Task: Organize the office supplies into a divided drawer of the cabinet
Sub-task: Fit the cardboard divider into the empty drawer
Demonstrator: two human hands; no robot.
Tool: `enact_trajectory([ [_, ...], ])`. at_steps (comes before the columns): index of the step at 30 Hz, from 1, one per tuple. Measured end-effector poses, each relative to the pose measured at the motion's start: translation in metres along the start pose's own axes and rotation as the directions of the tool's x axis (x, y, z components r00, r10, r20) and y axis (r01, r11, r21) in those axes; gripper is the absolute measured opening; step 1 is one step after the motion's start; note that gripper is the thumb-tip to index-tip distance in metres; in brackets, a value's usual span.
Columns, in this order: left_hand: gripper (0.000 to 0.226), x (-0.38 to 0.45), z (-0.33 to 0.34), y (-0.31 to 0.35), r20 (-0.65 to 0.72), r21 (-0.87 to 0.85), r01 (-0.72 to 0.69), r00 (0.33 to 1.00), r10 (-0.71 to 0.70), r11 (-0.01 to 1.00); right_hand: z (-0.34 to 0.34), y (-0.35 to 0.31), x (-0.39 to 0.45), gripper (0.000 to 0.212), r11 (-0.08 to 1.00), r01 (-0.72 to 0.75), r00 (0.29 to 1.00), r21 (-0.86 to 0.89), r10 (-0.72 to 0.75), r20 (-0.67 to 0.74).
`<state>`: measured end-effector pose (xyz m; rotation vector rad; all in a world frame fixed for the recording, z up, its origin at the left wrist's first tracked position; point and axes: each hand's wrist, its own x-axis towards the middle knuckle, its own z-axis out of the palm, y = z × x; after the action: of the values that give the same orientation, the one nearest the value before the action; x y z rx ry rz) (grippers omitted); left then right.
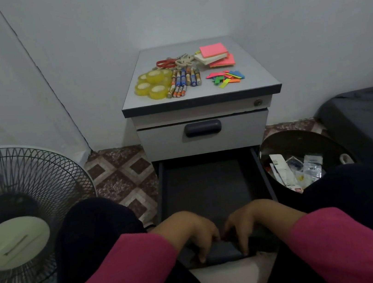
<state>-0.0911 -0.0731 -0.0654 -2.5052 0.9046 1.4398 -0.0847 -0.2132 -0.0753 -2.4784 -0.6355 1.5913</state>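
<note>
A small grey cabinet (203, 114) stands against the wall. Its lower drawer (209, 186) is pulled far out toward me, dark inside, and no dividers show. My left hand (194, 233) and my right hand (244, 224) both grip the dark handle (222, 252) on the drawer's front, fingers curled over it. On the cabinet top lie several yellow tape rolls (154, 84), several batteries (183, 81), red scissors (166, 63), pink and white sticky-note pads (215, 56) and small coloured flags (225, 77).
A floor fan (22, 214) stands close at the left. A dark round bin (304, 160) with scraps sits right of the drawer. A dark mattress or couch (371, 118) lies at the far right. The upper drawer (203, 134) is closed. My knees flank the open drawer.
</note>
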Motion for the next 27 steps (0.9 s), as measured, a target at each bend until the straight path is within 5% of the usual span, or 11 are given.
enact_trajectory([
  [14,0.076,-0.008,-0.007,-0.01,-0.084,0.017,-0.032,0.996,0.033,0.999,-0.008,0.013,0.001,0.068,0.997,0.066,0.996,-0.046,-0.068,-0.051],
  [21,0.066,-0.001,-0.018,-0.041,-0.306,-0.129,-0.062,0.952,0.019,0.99,-0.023,0.025,-0.01,0.06,0.994,0.105,0.921,-0.007,-0.101,-0.375],
  [27,0.034,0.013,-0.022,-0.053,-0.59,-0.138,0.017,0.802,-0.096,0.99,-0.028,0.038,-0.005,0.045,1.0,0.022,0.715,0.005,-0.012,-0.699],
])
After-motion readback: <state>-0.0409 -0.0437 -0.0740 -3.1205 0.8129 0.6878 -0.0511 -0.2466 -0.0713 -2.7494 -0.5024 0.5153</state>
